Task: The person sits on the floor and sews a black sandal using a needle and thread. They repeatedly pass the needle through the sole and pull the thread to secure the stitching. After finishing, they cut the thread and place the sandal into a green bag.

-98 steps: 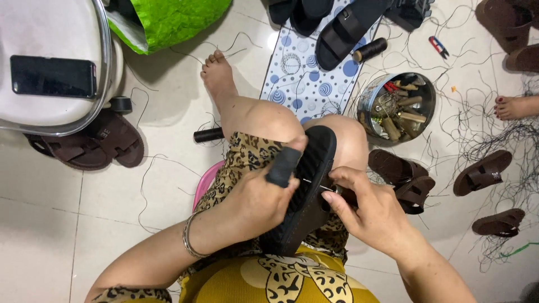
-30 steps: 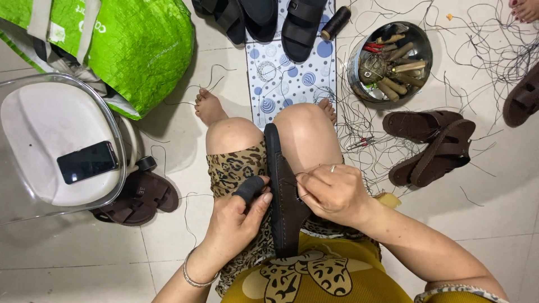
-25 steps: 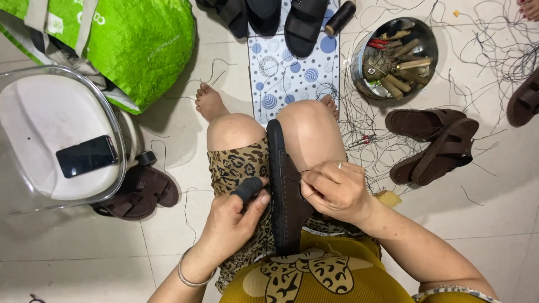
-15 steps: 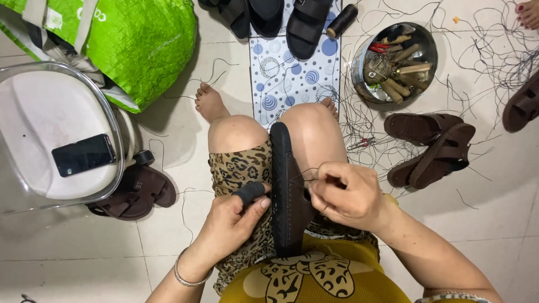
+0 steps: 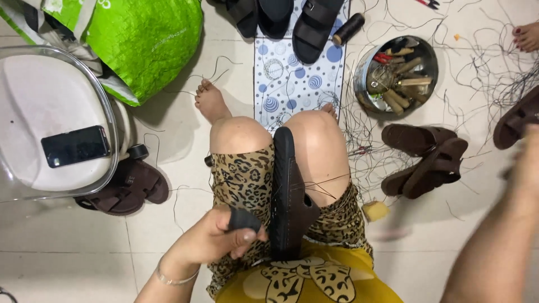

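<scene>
A black sandal [image 5: 285, 191] stands on its edge between my knees, resting on my lap. My left hand [image 5: 216, 238] is closed around the sandal's black strap [image 5: 242, 219] on its left side. My right arm is flung out to the right and blurred, and my right hand [image 5: 530, 154] is at the frame's right edge, far from the sandal. A thin dark thread [image 5: 331, 178] runs from the sandal's side toward the right. Motion blur hides whether the right hand's fingers pinch it.
A metal bowl [image 5: 366, 67] of tools, a thread spool [image 5: 348, 28], black sandals [image 5: 306, 22] on a dotted mat [image 5: 286, 78]. Brown sandals [image 5: 426, 160] right, another pair [image 5: 126, 188] left. Phone [image 5: 76, 146] on a white stool [image 5: 39, 106], green bag [image 5: 143, 39], loose threads, another person's foot [image 5: 526, 36].
My right hand has left the sandal and swung far out to the right, drawing thread with it. The left hand keeps its hold on the strap; the sandal stays put.
</scene>
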